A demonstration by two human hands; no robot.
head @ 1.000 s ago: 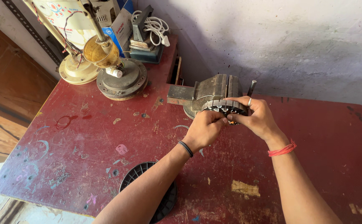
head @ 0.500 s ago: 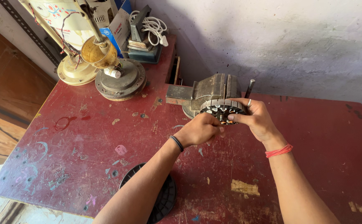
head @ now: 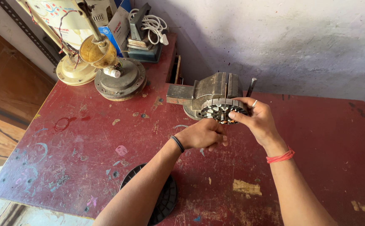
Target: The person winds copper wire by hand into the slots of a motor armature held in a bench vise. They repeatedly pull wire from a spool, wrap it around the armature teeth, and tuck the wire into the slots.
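Stator core [head: 222, 111], one round slotted ring with copper windings, sits pinched at its right rim between the thumb and fingertips of the right hand [head: 257, 121], in front of the single grey bench vise [head: 211, 93]. Just below it, the left hand [head: 202, 134] curls loosely, fingers bent together; whether they touch the core cannot be told. Both hands hover over the worn red workbench [head: 107, 138], with one black spool [head: 159, 201] near its front edge.
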